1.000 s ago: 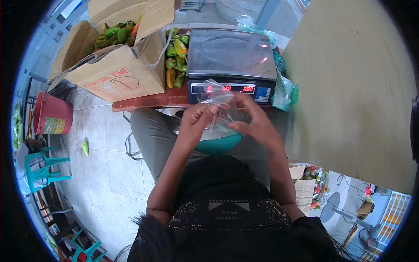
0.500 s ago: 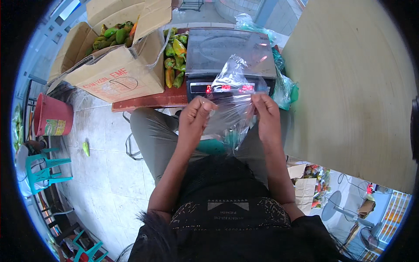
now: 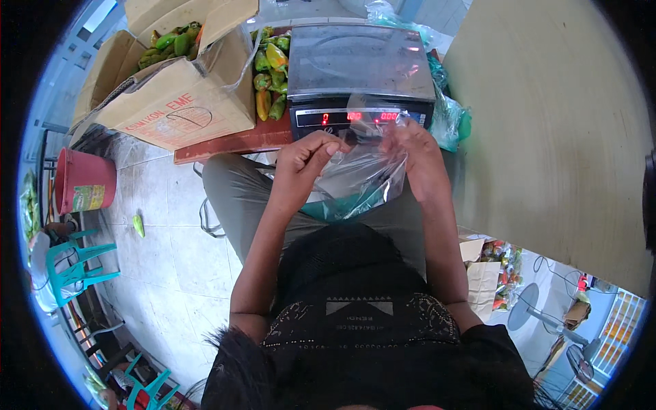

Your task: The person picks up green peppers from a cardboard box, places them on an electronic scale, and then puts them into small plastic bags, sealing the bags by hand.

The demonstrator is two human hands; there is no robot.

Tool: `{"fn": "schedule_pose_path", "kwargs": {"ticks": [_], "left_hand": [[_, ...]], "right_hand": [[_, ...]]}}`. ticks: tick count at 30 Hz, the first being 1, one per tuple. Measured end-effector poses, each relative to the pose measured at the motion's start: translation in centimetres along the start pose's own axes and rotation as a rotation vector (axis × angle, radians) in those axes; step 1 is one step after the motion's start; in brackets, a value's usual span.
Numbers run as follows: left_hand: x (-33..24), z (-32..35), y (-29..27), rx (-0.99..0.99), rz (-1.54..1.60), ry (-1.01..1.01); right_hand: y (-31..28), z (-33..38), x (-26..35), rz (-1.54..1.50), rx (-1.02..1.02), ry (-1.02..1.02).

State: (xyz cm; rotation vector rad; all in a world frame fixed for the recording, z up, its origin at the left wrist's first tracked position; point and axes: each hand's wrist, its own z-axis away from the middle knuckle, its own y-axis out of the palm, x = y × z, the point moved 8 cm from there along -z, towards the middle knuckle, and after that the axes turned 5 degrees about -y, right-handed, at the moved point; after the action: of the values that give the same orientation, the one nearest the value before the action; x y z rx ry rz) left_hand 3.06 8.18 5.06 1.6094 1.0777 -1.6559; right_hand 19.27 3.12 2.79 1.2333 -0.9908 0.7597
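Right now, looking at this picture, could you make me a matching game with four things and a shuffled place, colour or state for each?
1. Clear bag
2. Scale
3. Bucket
4. Stray pepper

A. Lying on floor tiles
B. Showing lit digits
C. Pinched by left hand and right hand
D. Pinkish red

Pairs: 1-C, 2-B, 3-D, 4-A

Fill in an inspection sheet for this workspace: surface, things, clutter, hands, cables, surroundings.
Surface: red-brown bench, carrying the scale and loose peppers.
Things: clear plastic bag, held in front of the scale.
Clutter: crumpled green plastic right of the scale; one green pepper on the floor.
Hands: left hand and right hand both pinch the bag; right fingertips blurred.
Cables: dark cable, lower right; looped grey strand at left, kind unclear.
Surroundings: open cardboard box of peppers, red bucket, teal chair, wood-toned panel.
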Motion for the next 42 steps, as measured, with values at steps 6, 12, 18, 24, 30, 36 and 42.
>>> {"fn": "schedule_pose_path", "kwargs": {"ticks": [6, 12, 18, 24, 30, 36, 42], "left_hand": [[0.5, 0.4, -1.1, -0.018, 0.065, -0.096], [0.8, 0.4, -1.4, -0.018, 0.075, -0.095], [1.1, 0.6, -2.0, -0.059, 0.039, -0.058], [1.1, 0.7, -1.7, -0.024, 0.036, -0.102], [2.9, 0.9, -0.6, 0.335, -0.133, -0.094], [7.2, 1.5, -3.5, 0.204, -0.046, -0.221], [5.7, 0.5, -2.4, 0.214, 0.063, -0.21]], "right_hand": [[-1.2, 0.1, 0.2, -0.036, -0.147, -0.042], [-1.4, 0.0, 1.0, -0.044, -0.117, -0.069], [-1.0, 0.0, 2.5, -0.028, -0.091, -0.031], [-1.9, -0.3, 1.3, 0.265, -0.055, -0.026], [-3.7, -0.3, 4.6, 0.086, -0.224, -0.294], [-7.6, 0.8, 5.4, 0.333, -0.416, -0.317], [-4.9, 2.3, 7.7, 1.322, -0.406, -0.421]]}}
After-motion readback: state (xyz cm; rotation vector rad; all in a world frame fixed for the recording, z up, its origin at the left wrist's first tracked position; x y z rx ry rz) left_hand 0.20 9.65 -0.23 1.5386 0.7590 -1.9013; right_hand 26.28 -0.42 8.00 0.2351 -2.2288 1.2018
